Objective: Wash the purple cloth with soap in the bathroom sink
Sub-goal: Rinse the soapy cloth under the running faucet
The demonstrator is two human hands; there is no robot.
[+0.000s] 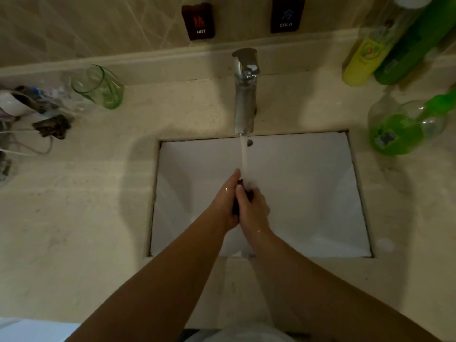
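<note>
Cloth: the small dark purple cloth (237,204) is bunched between both palms over the white rectangular sink basin (308,193), only a dark sliver of it showing.
Left grip: the left hand (225,201) lies flat against the cloth with its fingers nearly straight, tips reaching up beside the water.
Right grip: the right hand (254,208) has its fingers curled over the cloth, pressing it into the other palm.
Water: a stream (244,156) runs from the chrome tap (244,95) and lands on the fingertips and the top edge of the cloth.
Handling: soaked fabric like this looks soft and limp, heavier with water and likely slippery once soaped; it wants holding by the bundled middle, not a loose corner.
Position: the cloth sits wholly inside the two grips, touching both.
Soap: green liquid bottles (394,129) stand on the beige stone table (74,206) at the right; I see no lather yet.
</note>
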